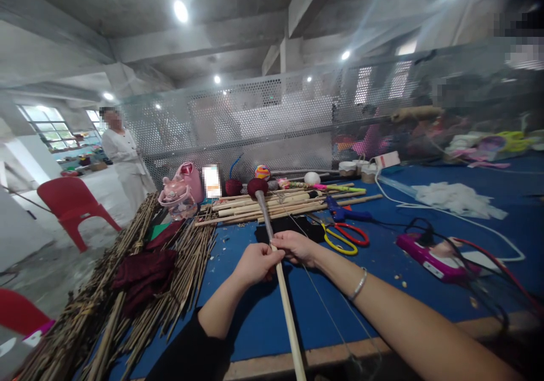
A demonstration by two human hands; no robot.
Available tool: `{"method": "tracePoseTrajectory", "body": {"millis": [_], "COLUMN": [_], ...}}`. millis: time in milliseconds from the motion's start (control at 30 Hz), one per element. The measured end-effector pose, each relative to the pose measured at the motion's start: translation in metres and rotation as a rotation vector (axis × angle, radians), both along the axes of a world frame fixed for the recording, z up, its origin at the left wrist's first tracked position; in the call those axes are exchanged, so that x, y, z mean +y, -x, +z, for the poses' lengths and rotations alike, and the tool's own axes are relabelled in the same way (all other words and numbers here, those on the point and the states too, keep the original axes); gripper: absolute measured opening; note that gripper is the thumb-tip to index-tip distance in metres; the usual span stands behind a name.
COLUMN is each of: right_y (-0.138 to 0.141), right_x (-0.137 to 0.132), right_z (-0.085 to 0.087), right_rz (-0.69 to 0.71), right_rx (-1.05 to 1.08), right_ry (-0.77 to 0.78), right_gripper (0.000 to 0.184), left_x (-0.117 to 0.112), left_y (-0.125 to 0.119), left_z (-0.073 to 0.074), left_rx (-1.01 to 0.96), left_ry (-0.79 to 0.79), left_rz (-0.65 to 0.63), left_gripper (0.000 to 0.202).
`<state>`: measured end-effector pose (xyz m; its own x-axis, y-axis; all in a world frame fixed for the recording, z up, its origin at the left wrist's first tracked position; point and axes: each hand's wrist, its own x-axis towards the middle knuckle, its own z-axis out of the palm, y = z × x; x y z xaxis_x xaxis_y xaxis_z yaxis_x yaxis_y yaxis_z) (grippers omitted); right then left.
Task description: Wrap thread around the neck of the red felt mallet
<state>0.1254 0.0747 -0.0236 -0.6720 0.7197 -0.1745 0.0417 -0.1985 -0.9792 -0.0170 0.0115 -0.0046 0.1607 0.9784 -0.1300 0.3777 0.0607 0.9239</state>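
A pale wooden stick [285, 296] slants up from the table's front edge to a round dark red head [257, 187], with a greyish wrapping [265, 215] just below the head. My left hand [257, 265] is closed around the stick, thumb on top. Just above it, my right hand [297, 248] pinches the stick at the lower end of the wrapping. The fingertips of both hands partly hide each other. Thin thread [318, 296] runs past my right hand to the front edge. Under the wrapped part lies black cloth [312, 229].
Scissors [342, 239] with yellow and red handles and a blue glue gun [340, 211] lie right of the stick. A purple power strip [433, 259] with cables is farther right. Bundled twigs [93, 296] and maroon cloth [147, 273] cover the left. Loose sticks [238, 214] lie behind. A person [123, 148] stands back left.
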Motion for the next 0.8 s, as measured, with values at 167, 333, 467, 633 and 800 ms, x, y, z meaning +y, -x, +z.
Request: {"method": "tracePoseTrajectory", "body": {"millis": [167,333,467,633,800], "right_y": [-0.0007,-0.0037,-0.0046,-0.0030,-0.0051], "right_x": [0.0005,0.0024,0.0025,0.0016,0.0004], "right_z": [-0.0018,-0.0005,0.0014,-0.0004,0.0033], "right_rz": [0.013,0.052,0.019,-0.101,-0.044], "right_rx": [0.027,0.114,0.121,-0.035,0.016], "right_ry": [0.013,0.079,0.040,-0.079,0.013], "right_gripper": [0.035,0.031,0.029,0.027,0.029], "left_x": [-0.0002,0.0022,0.0032,0.0048,0.0042], "left_y": [0.0004,0.0019,0.0019,0.0026,0.0007], "left_z": [0.0002,-0.0030,-0.0048,-0.0080,-0.0043], "left_rx": [-0.018,-0.213,-0.410,-0.196,-0.311], "left_ry": [0.008,0.049,0.184,0.124,0.125], "left_rz": [-0.004,-0.065,-0.095,0.016,0.041], "left_gripper": [0.038,0.038,0.035,0.038,0.041]}}
